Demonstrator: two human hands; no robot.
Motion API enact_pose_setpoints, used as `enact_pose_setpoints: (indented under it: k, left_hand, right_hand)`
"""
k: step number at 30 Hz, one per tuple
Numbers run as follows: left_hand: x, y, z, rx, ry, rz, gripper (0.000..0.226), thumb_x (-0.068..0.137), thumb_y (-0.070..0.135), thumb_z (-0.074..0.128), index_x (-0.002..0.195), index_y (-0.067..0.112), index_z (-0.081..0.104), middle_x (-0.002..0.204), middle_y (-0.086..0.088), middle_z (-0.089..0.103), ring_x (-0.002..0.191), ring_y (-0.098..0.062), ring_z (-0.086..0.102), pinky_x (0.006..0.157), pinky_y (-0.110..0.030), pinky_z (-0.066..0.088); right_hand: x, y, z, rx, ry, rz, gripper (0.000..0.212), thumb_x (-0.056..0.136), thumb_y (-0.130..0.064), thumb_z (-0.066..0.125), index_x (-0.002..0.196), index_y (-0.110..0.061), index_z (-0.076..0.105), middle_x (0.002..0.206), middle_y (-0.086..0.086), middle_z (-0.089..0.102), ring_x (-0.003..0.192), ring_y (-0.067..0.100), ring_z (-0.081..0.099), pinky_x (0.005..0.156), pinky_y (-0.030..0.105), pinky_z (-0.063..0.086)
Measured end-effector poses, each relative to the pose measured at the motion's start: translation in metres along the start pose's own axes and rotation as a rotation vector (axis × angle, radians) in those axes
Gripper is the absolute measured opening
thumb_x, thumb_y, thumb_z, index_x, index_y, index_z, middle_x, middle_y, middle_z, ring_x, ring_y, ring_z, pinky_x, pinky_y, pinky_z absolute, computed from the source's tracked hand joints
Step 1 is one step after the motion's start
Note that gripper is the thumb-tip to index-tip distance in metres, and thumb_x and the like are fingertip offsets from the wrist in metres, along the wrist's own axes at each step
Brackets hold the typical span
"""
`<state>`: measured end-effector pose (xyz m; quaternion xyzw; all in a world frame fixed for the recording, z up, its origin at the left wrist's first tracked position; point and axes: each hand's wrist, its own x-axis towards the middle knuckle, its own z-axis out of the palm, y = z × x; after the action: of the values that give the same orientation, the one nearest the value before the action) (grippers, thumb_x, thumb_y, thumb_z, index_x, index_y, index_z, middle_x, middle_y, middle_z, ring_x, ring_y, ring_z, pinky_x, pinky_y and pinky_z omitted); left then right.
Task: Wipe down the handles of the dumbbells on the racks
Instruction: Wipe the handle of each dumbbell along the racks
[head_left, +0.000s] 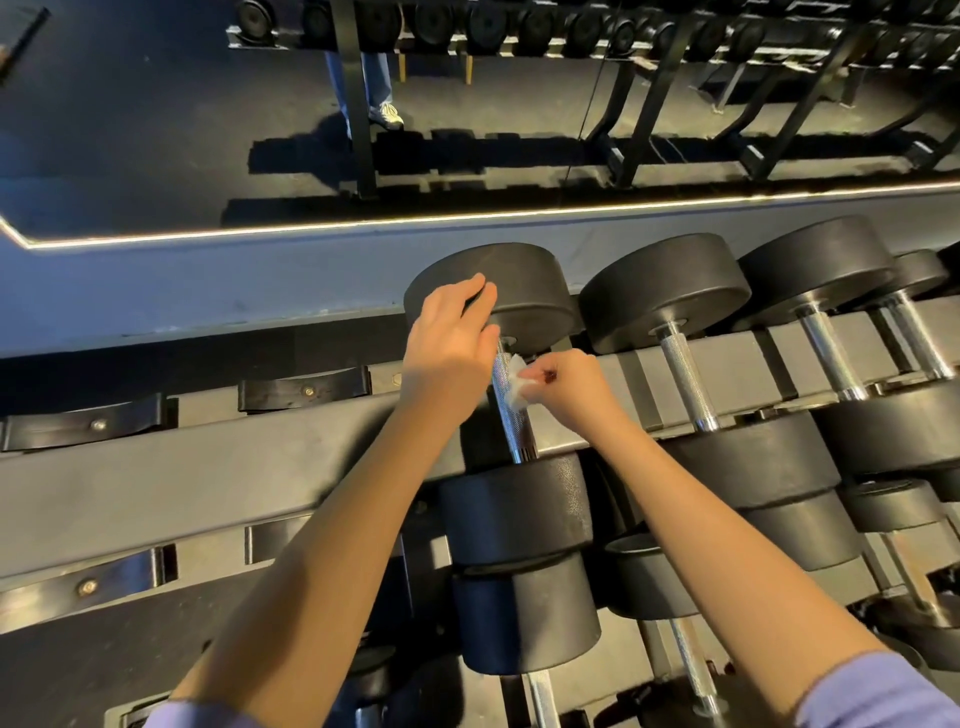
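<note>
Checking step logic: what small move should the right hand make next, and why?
Probably slide the wipe down the handle toward the near head: the right hand pinches it against the handle's far end, most knurling below lies bare, and the left hand rests on the far head.

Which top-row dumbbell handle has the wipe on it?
The leftmost black dumbbell's knurled steel handle: the right hand holds a white wipe against it; neighbouring handles are bare.
</note>
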<state>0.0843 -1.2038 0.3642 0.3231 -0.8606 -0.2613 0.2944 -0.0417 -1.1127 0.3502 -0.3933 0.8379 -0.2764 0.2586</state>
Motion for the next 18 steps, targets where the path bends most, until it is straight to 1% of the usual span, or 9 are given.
enact_pose_setpoints:
  k: [3,6,8,10,11,12,13,15,18]
  left_hand:
    - [0.002,0.0,-0.002,0.001,-0.02,-0.015,0.042,0.1,0.02,0.045,0.142,0.013,0.044,0.146,0.0,0.041,0.134,-0.014,0.031,0.105,-0.021,0.021]
    - [0.003,-0.002,-0.003,0.0,-0.039,-0.024,0.043,0.1,0.022,0.043,0.142,0.016,0.043,0.147,0.003,0.039,0.135,-0.01,0.029,0.104,-0.018,0.019]
    - [0.003,-0.003,-0.003,-0.017,-0.04,-0.045,0.043,0.101,0.023,0.042,0.143,0.018,0.042,0.148,0.004,0.038,0.134,-0.007,0.027,0.103,-0.016,0.017]
    - [0.003,-0.003,-0.001,-0.03,-0.034,-0.05,0.043,0.101,0.023,0.042,0.143,0.019,0.041,0.148,0.005,0.037,0.134,-0.007,0.027,0.104,-0.016,0.018]
    - [0.002,-0.003,-0.001,-0.03,-0.031,-0.044,0.043,0.101,0.023,0.042,0.143,0.018,0.041,0.148,0.004,0.037,0.135,-0.007,0.027,0.105,-0.017,0.018]
    - [0.002,-0.003,-0.001,-0.028,-0.027,-0.038,0.043,0.1,0.023,0.043,0.143,0.017,0.042,0.148,0.003,0.038,0.135,-0.008,0.027,0.105,-0.018,0.019]
    - [0.001,-0.002,0.0,-0.026,-0.025,-0.035,0.043,0.1,0.022,0.043,0.143,0.017,0.042,0.148,0.003,0.038,0.135,-0.008,0.028,0.106,-0.019,0.019]
    - [0.001,-0.002,-0.001,-0.02,-0.03,-0.036,0.043,0.1,0.022,0.043,0.143,0.016,0.041,0.148,0.003,0.038,0.136,-0.01,0.028,0.106,-0.02,0.02]
    - [0.0,0.0,-0.003,-0.006,-0.046,-0.025,0.044,0.1,0.021,0.043,0.144,0.014,0.041,0.148,0.002,0.037,0.137,-0.012,0.027,0.106,-0.021,0.022]
  right_hand:
    - [0.012,-0.004,0.007,0.076,0.116,-0.02,0.021,0.083,-0.007,0.067,0.104,-0.005,0.073,0.095,0.007,0.07,0.085,0.014,0.059,0.077,0.019,0.04]
    - [0.017,-0.007,0.011,0.099,0.151,-0.03,0.024,0.085,-0.009,0.067,0.109,-0.005,0.071,0.106,0.009,0.07,0.097,0.02,0.063,0.084,0.021,0.043]
    - [0.016,-0.007,0.01,0.055,0.092,-0.023,0.019,0.084,-0.011,0.068,0.102,-0.007,0.073,0.1,0.01,0.07,0.091,0.02,0.061,0.08,0.022,0.043]
    - [0.009,-0.004,0.004,-0.088,-0.065,0.003,0.003,0.08,-0.015,0.071,0.082,-0.017,0.073,0.084,0.007,0.063,0.08,0.017,0.053,0.068,0.02,0.039]
    - [0.005,-0.001,0.001,-0.165,-0.136,0.004,0.01,0.08,-0.016,0.071,0.076,-0.024,0.068,0.081,0.003,0.059,0.079,0.016,0.05,0.064,0.019,0.038]
    - [0.0,0.004,-0.002,-0.197,-0.18,-0.01,0.014,0.082,-0.016,0.07,0.077,-0.028,0.065,0.082,0.0,0.057,0.08,0.014,0.05,0.062,0.016,0.038]
    - [-0.004,0.007,-0.005,-0.187,-0.197,-0.028,0.012,0.082,-0.015,0.069,0.084,-0.027,0.067,0.084,-0.002,0.058,0.081,0.012,0.051,0.063,0.014,0.038]
    - [-0.006,0.008,-0.006,-0.146,-0.17,-0.04,0.016,0.081,-0.012,0.07,0.096,-0.016,0.073,0.086,-0.001,0.062,0.081,0.012,0.053,0.064,0.012,0.04]
    - [0.004,0.004,0.002,-0.039,-0.002,-0.045,0.019,0.075,-0.005,0.073,0.093,-0.008,0.075,0.093,0.008,0.07,0.084,0.015,0.057,0.074,0.021,0.044]
